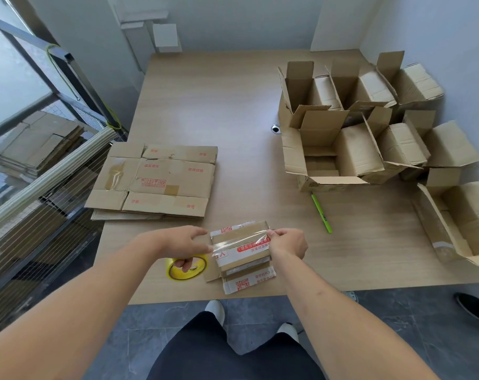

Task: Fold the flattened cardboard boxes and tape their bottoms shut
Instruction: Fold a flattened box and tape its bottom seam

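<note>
Taping is under way: the right hand (pixel 289 244) pinches clear tape stretched over the small brown cardboard box (pixel 242 249) near the surface's front edge; the left hand (pixel 185 244) grips the yellow tape roll (pixel 186 267). Next, probably pressing it down and cutting.

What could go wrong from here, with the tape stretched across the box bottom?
1. The clear strip of tape spans the small printed cardboard box at a slant, so it may miss the seam or wrinkle.
2. The right hand only pinches the tape's free end; if it slips, the strip could curl onto itself.
3. The left hand holds the yellow tape roll while steadying the box, which sits near the wooden table edge and could slide off.
</note>
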`<action>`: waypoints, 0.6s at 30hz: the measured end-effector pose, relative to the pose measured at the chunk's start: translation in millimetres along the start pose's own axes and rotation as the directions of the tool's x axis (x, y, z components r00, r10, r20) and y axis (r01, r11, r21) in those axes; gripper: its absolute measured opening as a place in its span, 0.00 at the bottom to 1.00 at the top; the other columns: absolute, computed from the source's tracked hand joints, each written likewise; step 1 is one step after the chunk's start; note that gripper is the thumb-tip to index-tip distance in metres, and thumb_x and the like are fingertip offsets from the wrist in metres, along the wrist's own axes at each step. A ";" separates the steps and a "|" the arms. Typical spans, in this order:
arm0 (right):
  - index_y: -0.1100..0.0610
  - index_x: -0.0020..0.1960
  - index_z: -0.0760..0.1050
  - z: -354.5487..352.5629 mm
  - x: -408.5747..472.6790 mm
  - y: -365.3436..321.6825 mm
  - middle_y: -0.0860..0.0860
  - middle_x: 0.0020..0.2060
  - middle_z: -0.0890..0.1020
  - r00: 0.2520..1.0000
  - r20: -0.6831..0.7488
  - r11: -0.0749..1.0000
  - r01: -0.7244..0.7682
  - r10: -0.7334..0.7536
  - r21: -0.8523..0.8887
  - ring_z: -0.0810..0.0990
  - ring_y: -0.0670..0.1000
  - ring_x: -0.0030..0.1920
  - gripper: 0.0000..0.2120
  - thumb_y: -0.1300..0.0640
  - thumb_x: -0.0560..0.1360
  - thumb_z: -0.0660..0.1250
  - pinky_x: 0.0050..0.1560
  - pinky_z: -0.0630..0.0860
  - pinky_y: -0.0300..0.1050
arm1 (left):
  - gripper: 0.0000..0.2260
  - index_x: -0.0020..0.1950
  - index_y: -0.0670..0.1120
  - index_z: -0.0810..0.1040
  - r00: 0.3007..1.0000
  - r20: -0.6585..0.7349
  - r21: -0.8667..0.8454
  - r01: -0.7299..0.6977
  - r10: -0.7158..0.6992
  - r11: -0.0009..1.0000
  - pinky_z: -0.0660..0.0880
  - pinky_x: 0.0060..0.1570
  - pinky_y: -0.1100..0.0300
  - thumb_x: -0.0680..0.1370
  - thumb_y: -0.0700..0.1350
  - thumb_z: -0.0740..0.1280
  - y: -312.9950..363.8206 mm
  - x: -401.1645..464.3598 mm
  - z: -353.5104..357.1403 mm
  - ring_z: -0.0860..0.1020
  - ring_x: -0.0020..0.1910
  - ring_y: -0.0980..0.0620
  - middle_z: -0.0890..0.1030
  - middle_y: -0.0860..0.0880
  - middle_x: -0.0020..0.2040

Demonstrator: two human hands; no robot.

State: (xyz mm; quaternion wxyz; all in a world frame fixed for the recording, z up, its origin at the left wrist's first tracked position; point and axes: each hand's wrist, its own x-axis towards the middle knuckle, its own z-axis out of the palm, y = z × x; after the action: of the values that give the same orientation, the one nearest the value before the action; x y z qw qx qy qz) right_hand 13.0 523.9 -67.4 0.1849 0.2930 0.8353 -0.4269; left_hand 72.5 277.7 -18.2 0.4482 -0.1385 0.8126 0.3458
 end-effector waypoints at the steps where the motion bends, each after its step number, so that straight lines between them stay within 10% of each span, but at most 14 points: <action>1: 0.55 0.45 0.86 -0.4 0.1 -1.0 0.51 0.38 0.82 1.000 0.000 1.000 -0.003 0.003 0.002 0.74 0.44 0.30 0.05 0.54 0.77 0.74 0.25 0.66 0.36 | 0.37 0.85 0.53 0.49 1.000 -0.006 0.016 0.007 -0.007 1.000 0.75 0.39 0.59 0.83 0.57 0.66 -3.1 1.7 1.1 0.73 0.26 0.51 0.83 0.46 0.33; 6: 0.52 0.33 0.82 2.3 -0.2 -1.7 0.51 0.35 0.84 0.999 -0.033 1.000 -0.024 0.025 0.009 0.84 0.54 0.36 0.12 0.55 0.74 0.78 0.40 0.85 0.53 | 0.35 0.84 0.56 0.52 0.999 -0.048 0.098 -0.010 0.015 0.995 0.78 0.41 0.57 0.82 0.60 0.66 -8.5 11.6 12.7 0.75 0.26 0.52 0.85 0.47 0.33; 18: 0.53 0.46 0.83 -17.0 0.1 -6.0 0.48 0.42 0.84 0.980 0.005 0.964 0.195 -0.197 -0.180 0.82 0.52 0.48 0.08 0.49 0.75 0.75 0.42 0.72 0.42 | 0.22 0.77 0.66 0.65 0.976 -0.172 0.053 -0.125 0.133 0.991 0.75 0.36 0.60 0.83 0.60 0.63 -1.5 39.9 44.8 0.78 0.27 0.52 0.86 0.47 0.34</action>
State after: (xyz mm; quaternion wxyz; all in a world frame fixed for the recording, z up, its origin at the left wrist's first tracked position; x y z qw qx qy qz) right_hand 8.0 535.1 -54.2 0.1620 0.1939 0.8965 -0.3640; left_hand 79.3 310.8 -67.8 0.3544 -0.1059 0.8631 0.3437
